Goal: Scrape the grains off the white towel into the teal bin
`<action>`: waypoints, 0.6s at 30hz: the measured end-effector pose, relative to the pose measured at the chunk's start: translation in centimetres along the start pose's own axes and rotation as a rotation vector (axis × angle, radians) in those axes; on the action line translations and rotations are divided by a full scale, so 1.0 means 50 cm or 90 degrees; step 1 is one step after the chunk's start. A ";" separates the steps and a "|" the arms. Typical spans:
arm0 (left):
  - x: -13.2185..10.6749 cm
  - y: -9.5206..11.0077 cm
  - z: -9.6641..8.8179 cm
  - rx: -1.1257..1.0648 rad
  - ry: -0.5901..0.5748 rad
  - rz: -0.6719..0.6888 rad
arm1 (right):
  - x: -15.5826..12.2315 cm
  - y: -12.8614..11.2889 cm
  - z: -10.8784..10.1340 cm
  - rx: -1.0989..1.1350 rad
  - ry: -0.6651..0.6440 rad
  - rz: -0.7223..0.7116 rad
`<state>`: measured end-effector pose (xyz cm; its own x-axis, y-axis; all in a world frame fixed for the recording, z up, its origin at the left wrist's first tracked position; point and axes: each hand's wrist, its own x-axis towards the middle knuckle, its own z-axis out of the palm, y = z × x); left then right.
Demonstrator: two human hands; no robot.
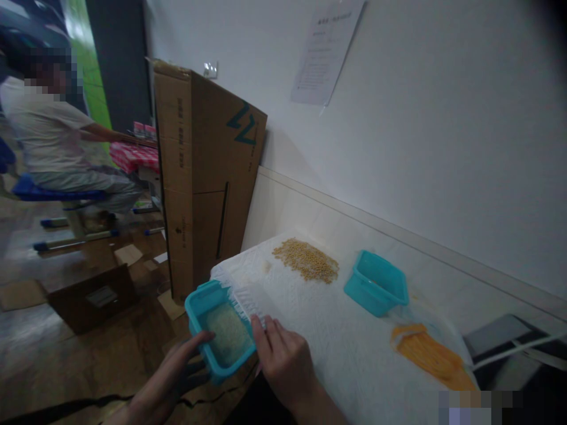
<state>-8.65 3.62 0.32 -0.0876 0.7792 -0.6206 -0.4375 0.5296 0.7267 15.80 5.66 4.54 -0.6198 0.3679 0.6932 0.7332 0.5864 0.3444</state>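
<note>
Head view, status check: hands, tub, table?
Left hand grips teal tub of white grains at the table edge. Right hand on the tub's near rim. Soybean pile, second teal tub, orange bag lie apart.

**Teal box of rice at the table edge**

The teal box (220, 330) is a small, open-topped rectangular plastic container, part-filled with pale rice (225, 335). It hangs off the near left edge of the white-covered table, tipped slightly. The left hand (170, 372) cups it from below and outside, thumb on the near rim. The right hand (283, 360) lies on the cloth just beside the box's right wall, fingertips touching a small white brush (245, 304) at the rim.
</note>
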 end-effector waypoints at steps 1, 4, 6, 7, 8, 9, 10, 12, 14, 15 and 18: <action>-0.003 0.000 0.000 -0.003 -0.004 0.007 | 0.005 0.008 -0.001 0.023 0.006 0.014; -0.005 -0.002 -0.003 -0.007 -0.017 0.021 | 0.033 0.048 0.008 0.090 0.039 0.083; -0.002 -0.003 -0.004 0.000 -0.010 0.015 | 0.058 0.074 0.028 0.120 0.052 0.104; 0.001 -0.003 -0.004 0.005 -0.003 0.010 | 0.069 0.082 0.042 0.133 0.050 0.102; 0.003 -0.002 -0.004 0.009 0.002 0.006 | 0.079 0.088 0.056 0.143 0.042 0.098; 0.005 -0.002 -0.004 0.013 0.007 0.004 | 0.085 0.090 0.069 0.151 0.025 0.100; 0.006 -0.001 -0.003 0.014 0.011 0.003 | 0.089 0.089 0.080 0.157 0.006 0.105; 0.009 -0.001 -0.002 0.013 0.009 -0.001 | 0.087 0.079 0.094 0.169 -0.038 0.108; 0.012 -0.003 -0.003 0.010 0.005 -0.005 | 0.077 0.062 0.093 0.175 -0.068 0.083; 0.015 -0.005 -0.005 0.009 0.005 -0.007 | 0.071 0.053 0.088 0.176 -0.076 0.064; 0.024 -0.013 -0.010 -0.003 0.013 -0.013 | 0.057 0.040 0.068 0.193 -0.063 0.029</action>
<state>-8.92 4.03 -1.06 -0.0964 0.7618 -0.6406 -0.4429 0.5435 0.7130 14.57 10.35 5.05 -0.6233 0.4585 0.6334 0.6533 0.7505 0.0997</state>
